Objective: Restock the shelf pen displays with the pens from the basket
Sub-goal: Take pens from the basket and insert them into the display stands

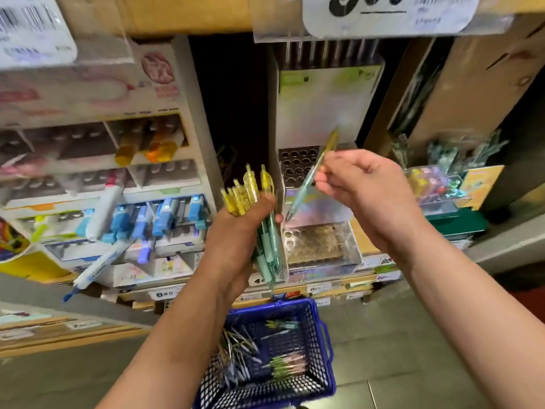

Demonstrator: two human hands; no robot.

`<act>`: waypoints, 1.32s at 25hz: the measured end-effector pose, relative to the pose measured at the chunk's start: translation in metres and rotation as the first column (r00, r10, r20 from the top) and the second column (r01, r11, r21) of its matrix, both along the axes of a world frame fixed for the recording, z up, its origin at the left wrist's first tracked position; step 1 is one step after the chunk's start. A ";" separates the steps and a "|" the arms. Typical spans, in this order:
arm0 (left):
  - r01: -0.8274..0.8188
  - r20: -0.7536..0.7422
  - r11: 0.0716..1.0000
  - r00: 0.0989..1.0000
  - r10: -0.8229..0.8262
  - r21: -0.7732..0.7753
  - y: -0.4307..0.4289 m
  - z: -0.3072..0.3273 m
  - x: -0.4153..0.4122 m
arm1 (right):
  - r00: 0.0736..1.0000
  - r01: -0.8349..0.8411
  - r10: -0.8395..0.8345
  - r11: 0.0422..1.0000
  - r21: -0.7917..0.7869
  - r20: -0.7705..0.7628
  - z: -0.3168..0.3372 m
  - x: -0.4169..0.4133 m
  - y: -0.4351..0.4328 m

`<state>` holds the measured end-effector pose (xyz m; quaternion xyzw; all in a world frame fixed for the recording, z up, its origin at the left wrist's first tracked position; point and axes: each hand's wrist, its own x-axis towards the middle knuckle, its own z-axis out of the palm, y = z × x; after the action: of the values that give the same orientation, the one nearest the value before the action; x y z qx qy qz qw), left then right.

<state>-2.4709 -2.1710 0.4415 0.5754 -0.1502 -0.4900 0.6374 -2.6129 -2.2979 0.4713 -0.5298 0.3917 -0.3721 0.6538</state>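
Left hand (239, 231): clenched round a bundle of yellow-topped green pens (250, 193), held upright before the shelf. Right hand (365, 190): a single pen (309, 175) is pinched, tilted, before the perforated display (295, 163). Loose pens (236, 349) are seen in the blue basket (295, 304) below.

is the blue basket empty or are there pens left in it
Not empty. The blue basket holds a grey pen pile, a green and pink bunch and a few teal ones.
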 end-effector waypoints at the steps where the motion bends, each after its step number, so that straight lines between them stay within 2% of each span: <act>1: -0.005 0.000 1.000 1.000 0.005 -0.010 -0.002 -0.001 0.001 | 0.998 0.064 -0.063 0.997 -0.033 0.031 0.004 0.007 -0.012; 4: -0.009 0.014 0.999 1.000 0.010 -0.037 -0.002 -0.004 0.001 | 0.979 0.185 -0.159 0.957 -0.225 0.128 0.014 0.028 -0.042; 6: -0.026 0.017 0.999 0.999 0.027 -0.037 -0.001 -0.010 0.001 | 0.984 0.177 -0.151 0.898 -0.403 0.096 0.013 0.040 -0.052; 10: -0.038 -0.003 0.999 0.999 0.038 -0.019 0.000 -0.020 0.003 | 0.984 0.105 -0.170 0.774 -0.624 -0.046 0.000 0.053 -0.057; 13: -0.027 0.017 1.000 0.999 0.027 -0.008 -0.001 -0.025 0.004 | 0.977 0.030 -0.166 0.721 -0.693 -0.131 -0.006 0.057 -0.060; 16: -0.022 0.018 1.000 1.000 0.023 -0.010 -0.004 -0.028 0.003 | 0.917 -0.116 -0.209 0.675 -0.728 -0.339 -0.006 0.060 -0.058; 18: -0.017 0.016 1.000 1.000 0.017 -0.012 -0.008 -0.030 0.004 | 0.836 -0.217 -0.254 0.661 -0.718 -0.487 -0.007 0.062 -0.056; 20: -0.015 0.022 1.000 1.000 0.016 -0.012 -0.010 -0.031 0.004 | 0.793 -0.269 -0.234 0.694 -0.668 -0.563 -0.006 0.060 -0.054; 24: -0.017 0.016 1.000 1.000 0.017 -0.018 -0.015 -0.033 0.003 | 0.733 -0.337 -0.228 0.697 -0.633 -0.641 0.002 0.057 -0.052; 26: -0.008 0.017 1.000 1.000 0.009 -0.022 -0.017 -0.032 0.001 | 0.751 -0.278 -0.227 0.743 -0.609 -0.620 0.003 0.052 -0.047; 28: 0.002 0.018 0.999 1.000 -0.002 -0.035 -0.018 -0.030 -0.001 | 0.830 -0.185 -0.125 0.857 -0.480 -0.543 0.002 0.043 -0.035; 29: 0.012 0.024 0.999 1.000 -0.011 -0.051 -0.019 -0.030 -0.001 | 0.856 -0.202 -0.018 0.909 -0.366 -0.517 0.002 0.038 -0.028; 31: 0.054 0.074 0.995 0.996 -0.047 -0.089 -0.019 -0.028 -0.002 | 0.833 -0.357 0.226 0.917 -0.179 -0.504 -0.003 0.029 -0.018; 33: 0.093 0.119 0.989 0.990 -0.079 -0.114 -0.019 -0.025 -0.003 | 0.833 -0.421 0.343 0.902 -0.095 -0.435 -0.005 0.025 -0.015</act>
<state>-2.4742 -2.1902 0.4165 0.5564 -0.2401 -0.4735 0.6391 -2.5877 -2.3127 0.4662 -0.7222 0.3684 -0.1496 0.5660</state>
